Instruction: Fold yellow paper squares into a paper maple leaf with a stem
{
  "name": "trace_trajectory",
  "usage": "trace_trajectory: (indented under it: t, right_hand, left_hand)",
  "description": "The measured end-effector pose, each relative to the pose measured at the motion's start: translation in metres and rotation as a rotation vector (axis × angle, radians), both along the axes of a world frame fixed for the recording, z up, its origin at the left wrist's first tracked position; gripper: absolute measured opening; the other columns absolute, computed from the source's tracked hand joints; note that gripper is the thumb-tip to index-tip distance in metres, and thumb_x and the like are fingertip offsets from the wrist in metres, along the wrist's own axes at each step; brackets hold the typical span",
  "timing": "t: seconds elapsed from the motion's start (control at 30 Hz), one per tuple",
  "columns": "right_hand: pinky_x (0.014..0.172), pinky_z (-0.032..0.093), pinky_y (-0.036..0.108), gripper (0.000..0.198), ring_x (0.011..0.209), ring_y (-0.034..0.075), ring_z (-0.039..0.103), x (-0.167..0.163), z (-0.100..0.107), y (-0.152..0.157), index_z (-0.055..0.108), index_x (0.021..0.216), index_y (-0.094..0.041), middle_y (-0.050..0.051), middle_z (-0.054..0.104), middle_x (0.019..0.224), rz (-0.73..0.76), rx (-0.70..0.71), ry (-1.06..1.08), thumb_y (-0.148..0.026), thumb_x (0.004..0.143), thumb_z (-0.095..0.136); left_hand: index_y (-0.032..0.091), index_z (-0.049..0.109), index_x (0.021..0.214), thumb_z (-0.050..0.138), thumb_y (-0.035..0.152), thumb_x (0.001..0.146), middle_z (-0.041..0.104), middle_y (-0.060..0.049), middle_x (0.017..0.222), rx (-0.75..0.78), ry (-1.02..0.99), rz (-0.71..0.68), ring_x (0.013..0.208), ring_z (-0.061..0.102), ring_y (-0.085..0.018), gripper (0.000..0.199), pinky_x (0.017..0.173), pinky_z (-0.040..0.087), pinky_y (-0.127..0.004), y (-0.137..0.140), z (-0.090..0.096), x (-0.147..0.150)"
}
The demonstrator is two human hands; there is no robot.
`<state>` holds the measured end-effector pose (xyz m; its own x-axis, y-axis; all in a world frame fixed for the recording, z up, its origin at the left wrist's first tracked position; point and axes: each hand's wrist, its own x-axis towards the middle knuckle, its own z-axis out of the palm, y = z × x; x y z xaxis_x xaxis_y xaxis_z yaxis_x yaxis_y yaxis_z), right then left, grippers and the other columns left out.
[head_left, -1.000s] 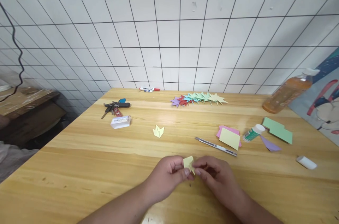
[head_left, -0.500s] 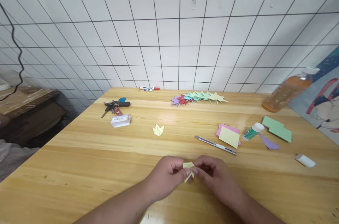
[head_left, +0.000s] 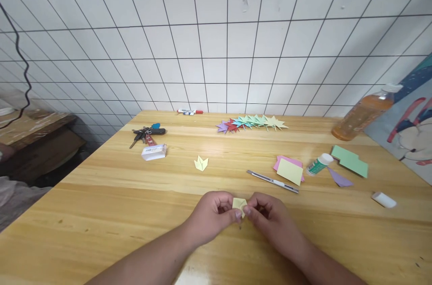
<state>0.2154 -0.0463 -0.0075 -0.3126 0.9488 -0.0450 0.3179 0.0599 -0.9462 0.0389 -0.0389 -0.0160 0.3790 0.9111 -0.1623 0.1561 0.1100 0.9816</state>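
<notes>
Between my two hands is a small folded piece of yellow paper [head_left: 239, 204], held just above the table near its front. My left hand [head_left: 216, 215] pinches its left side, thumb on top. On the right side, my right hand [head_left: 268, 215] grips the paper between thumb and fingers. The fingertips behind the paper are partly hidden. Beyond my hands lies a finished-looking yellow folded piece [head_left: 201, 163] with three points. A utility knife [head_left: 272, 181] and a yellow paper sheet [head_left: 289, 171] over pink paper lie past my right hand.
Along the back stands a row of coloured folded paper pieces [head_left: 251, 122] and a marker [head_left: 190, 112]. Keys [head_left: 147, 134] and a small box [head_left: 154, 152] lie left. At right are a glue stick [head_left: 320, 164], green paper [head_left: 353, 166], purple paper [head_left: 340, 178], a white cap [head_left: 384, 200] and a bottle [head_left: 362, 114].
The yellow paper has been turned or folded in my fingers, so its lower flap shows less and it looks more compact. Both hands have shifted slightly up in the view.
</notes>
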Motion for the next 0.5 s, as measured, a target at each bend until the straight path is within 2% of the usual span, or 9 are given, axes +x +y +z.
trace_trajectory:
  t: [0.07,0.17,0.2,0.27,0.37,0.5]
  right_hand:
    - [0.049,0.035,0.020,0.015,0.055,0.009,0.042,0.0004,-0.0015,-0.0008,0.060,0.082,-0.016,-0.002,0.051,0.064,0.009,0.036,0.015,-0.030,0.079,0.057]
    - [0.054,0.042,0.021,0.035,0.065,0.011,0.051,0.0016,-0.0013,-0.0037,0.053,0.111,-0.021,0.002,0.056,0.087,0.030,0.128,0.034,-0.023,0.077,0.059]
    - [0.057,0.044,0.021,0.036,0.069,0.012,0.053,0.0021,-0.0006,-0.0044,0.052,0.113,-0.022,0.002,0.057,0.089,0.043,0.164,0.026,-0.021,0.077,0.058]
    - [0.060,0.045,0.023,0.025,0.070,0.012,0.054,0.0032,0.0011,-0.0044,0.059,0.104,-0.022,0.002,0.059,0.083,0.061,0.243,-0.005,-0.020,0.079,0.055]
    - [0.058,0.044,0.023,0.017,0.063,0.012,0.052,0.0045,0.0027,-0.0019,0.064,0.094,-0.021,0.001,0.058,0.073,0.041,0.328,-0.030,-0.022,0.083,0.052]
    - [0.055,0.045,0.023,0.020,0.064,0.013,0.054,0.0045,-0.0004,0.0004,0.062,0.099,-0.022,0.002,0.061,0.077,-0.028,0.342,-0.065,-0.021,0.082,0.050]
  left_hand:
    - [0.014,0.055,0.059,0.065,0.045,0.069,0.047,0.004,0.052,0.034,0.043,-0.020,0.050,0.041,-0.008,0.034,0.048,0.029,-0.020,-0.0002,-0.0010,-0.0018]
    - [0.015,0.051,0.055,0.064,0.041,0.071,0.035,0.007,0.050,0.110,0.119,-0.072,0.048,0.031,-0.007,0.033,0.047,0.024,-0.020,-0.0027,-0.0014,-0.0033]
    - [0.015,0.052,0.056,0.063,0.039,0.072,0.034,0.007,0.051,0.128,0.132,-0.089,0.049,0.030,-0.007,0.031,0.047,0.024,-0.020,-0.0036,-0.0011,-0.0033]
    - [0.015,0.053,0.059,0.061,0.037,0.074,0.035,0.006,0.053,0.128,0.115,-0.101,0.051,0.031,-0.008,0.028,0.049,0.026,-0.020,-0.0041,0.0002,-0.0025]
    - [0.015,0.053,0.065,0.062,0.037,0.073,0.043,0.004,0.058,0.058,-0.011,-0.044,0.054,0.038,-0.009,0.025,0.052,0.031,-0.020,-0.0012,0.0022,-0.0008]
    - [0.014,0.055,0.070,0.065,0.038,0.071,0.052,0.001,0.063,-0.029,-0.153,0.033,0.059,0.049,-0.011,0.026,0.058,0.037,-0.022,0.0040,0.0016,-0.0007]
